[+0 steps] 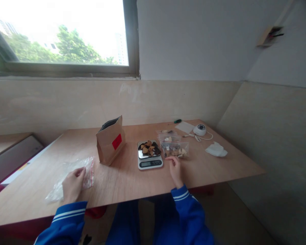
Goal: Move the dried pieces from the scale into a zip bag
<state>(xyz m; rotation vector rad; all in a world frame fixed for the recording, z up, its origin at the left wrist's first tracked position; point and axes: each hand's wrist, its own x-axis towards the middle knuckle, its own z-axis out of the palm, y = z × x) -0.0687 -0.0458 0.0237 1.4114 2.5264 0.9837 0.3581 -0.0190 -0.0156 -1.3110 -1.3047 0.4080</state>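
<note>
My left hand [73, 185] rests on a clear plastic zip bag [88, 173] lying flat at the left, its fingers curled closed on the bag's upper part. My right hand [175, 169] hovers by the right side of a white kitchen scale [150, 164]. Its index finger points left towards the scale, the others are bent, and I see nothing held. Brown and dark dried slices [149, 148] lie heaped on the scale's plate. Just beyond my right hand are several filled zip bags [175, 149] with pale and dark pieces inside.
A standing brown paper bag [108, 149] with a red label is open at the top, left of the scale. Further right are a white dome camera [199, 129] with its cable, a crumpled white tissue [216, 149], a paper sheet [185, 127] and a green-handled screwdriver [177, 121].
</note>
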